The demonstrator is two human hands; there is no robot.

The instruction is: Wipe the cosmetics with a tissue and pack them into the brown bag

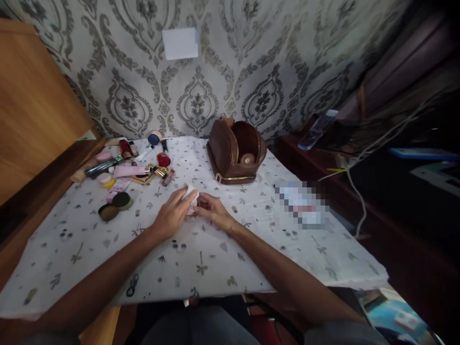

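Over the middle of the cloth-covered table (201, 244), my left hand (170, 215) is closed around a crumpled white tissue (192, 190). A small pale pink item (191, 209) shows beneath the tissue; its kind is mostly hidden by my fingers. My right hand (217, 214) meets it from the right, fingertips pinched at its edge. Left of my hands lie a two-part round compact (123, 201), a pink tube (131, 171), a red-lidded jar (163, 159) and several other cosmetics. Behind my hands stands a brown cosmetic bag (226, 151), unzipped at the top.
A blurred-out flat object (304, 206) lies on the right of the table. Patterned wallpaper rises behind, with a wooden panel (39, 105) on the left. White cables (362, 201) and a clear plastic case (316, 130) are on the dark furniture at right.
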